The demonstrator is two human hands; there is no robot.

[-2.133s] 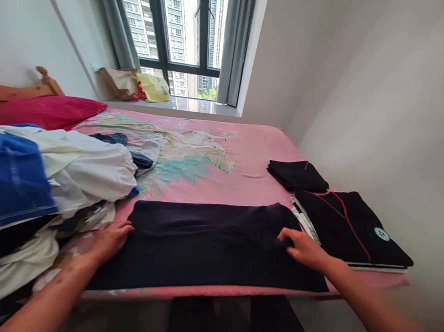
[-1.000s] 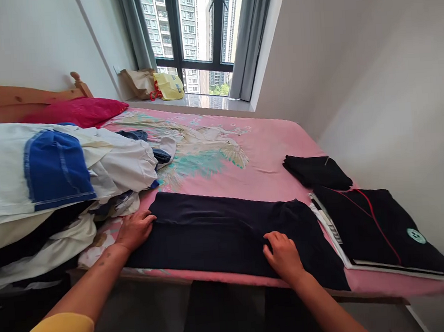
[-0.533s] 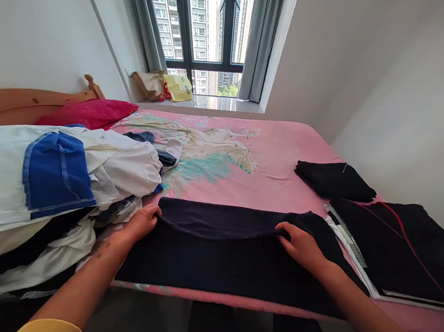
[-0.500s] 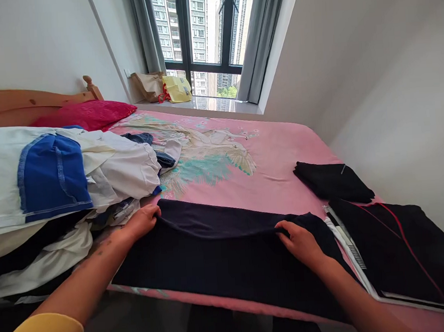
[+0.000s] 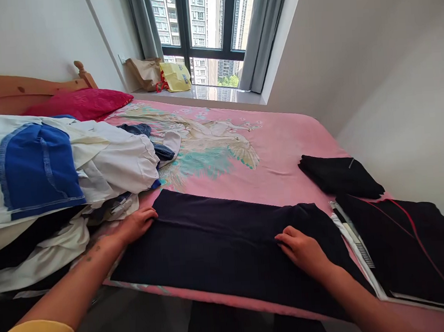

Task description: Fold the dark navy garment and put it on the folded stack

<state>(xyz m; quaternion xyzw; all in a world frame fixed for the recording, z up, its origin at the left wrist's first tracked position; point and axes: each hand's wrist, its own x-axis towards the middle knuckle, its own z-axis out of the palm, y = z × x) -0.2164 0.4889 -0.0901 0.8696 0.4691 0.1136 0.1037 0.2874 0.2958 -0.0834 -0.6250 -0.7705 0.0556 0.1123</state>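
Pink sheet (image 5: pixel 280 142) underneath; bearing dark cloth (image 5: pixel 212 256) at lower centre of frame. Probably handling soft, light, limp; needing holds at both crease ends. Pinching crease with right hand (image 5: pixel 306 251); touching left edge with left hand (image 5: pixel 134 226), not showing whether gripping.

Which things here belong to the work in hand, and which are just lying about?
Work in hand:
dark garment, touched by left hand and right hand
likely also clothes heap, folded black cloth, folded stack

Lying about:
red pillow
brown paper bag
yellow bag
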